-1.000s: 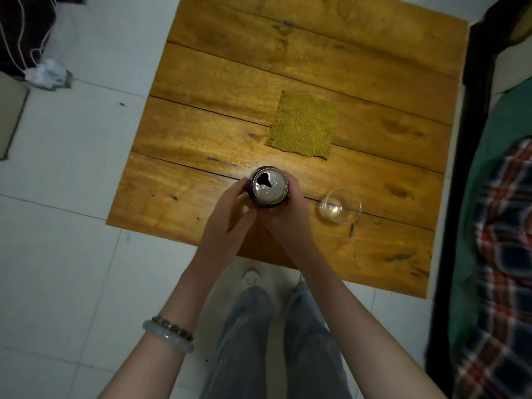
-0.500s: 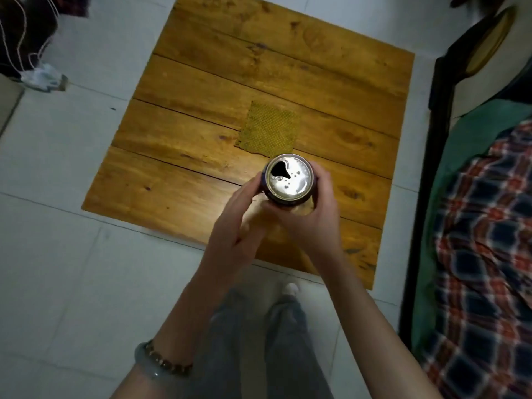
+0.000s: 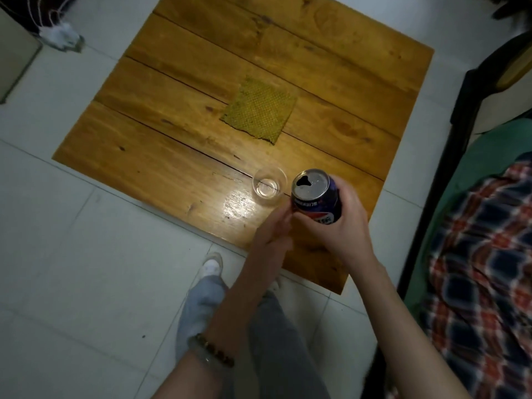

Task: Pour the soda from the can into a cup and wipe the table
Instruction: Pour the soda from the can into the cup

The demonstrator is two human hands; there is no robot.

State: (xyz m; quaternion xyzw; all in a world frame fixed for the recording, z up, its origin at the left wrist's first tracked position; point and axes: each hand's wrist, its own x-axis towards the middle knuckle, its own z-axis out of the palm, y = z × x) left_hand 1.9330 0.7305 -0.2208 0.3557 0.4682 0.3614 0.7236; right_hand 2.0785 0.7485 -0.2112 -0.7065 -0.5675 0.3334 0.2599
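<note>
Can [image 3: 315, 197], a blue metal cylinder with its silver top open, tilts just right of the clear round cup [image 3: 269, 185], wrapped by the right hand [image 3: 345, 226]. I see the left hand [image 3: 272, 231] curled at the can's lower edge, but I cannot tell if it grips. A square woven cloth [image 3: 259, 112] lies flat beyond the cup on the plank worktop [image 3: 172, 156].

The can [image 3: 316, 197] mostly hides the right hand's [image 3: 345, 226] fingers.

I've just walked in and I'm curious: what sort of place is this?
Most likely a bedroom at home: a wooden table stands on a white tiled floor, with a bed under a plaid blanket right beside it. The right hand holds a soda can by a clear cup.
</note>
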